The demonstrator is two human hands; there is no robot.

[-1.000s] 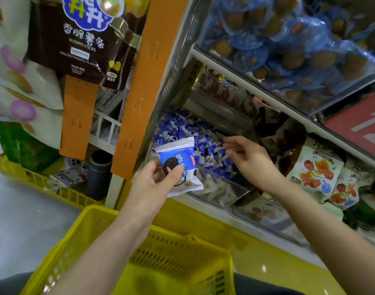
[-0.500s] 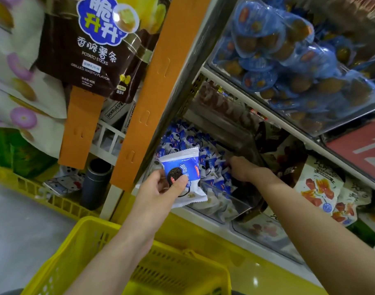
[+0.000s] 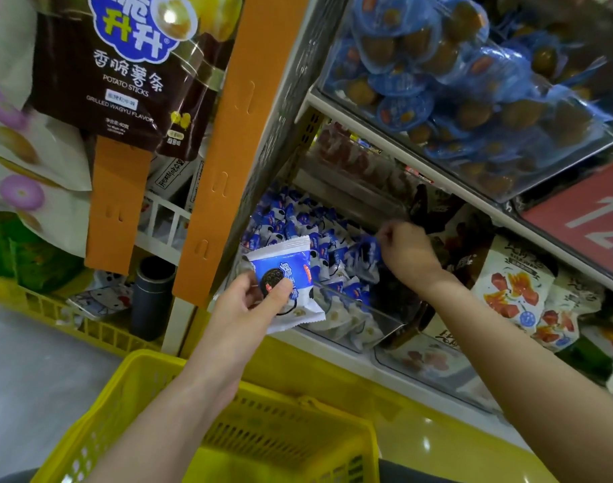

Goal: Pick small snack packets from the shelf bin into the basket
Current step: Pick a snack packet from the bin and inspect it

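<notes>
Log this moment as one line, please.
left hand: holds packet | right hand: pinches second packet over bin | basket: below left arm

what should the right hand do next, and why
Probably draw the right hand back out of the bin: its fingers pinch a small blue packet above the pile, the left hand holds a second packet, and the basket sits below.

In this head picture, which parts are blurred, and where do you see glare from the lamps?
Head view: the right hand and the small blue packet it pinches are smeared by motion; the cookie packet in the left hand reads sharper; glare sits on the potato sticks bag; the upper blue packs look soft too.
</notes>
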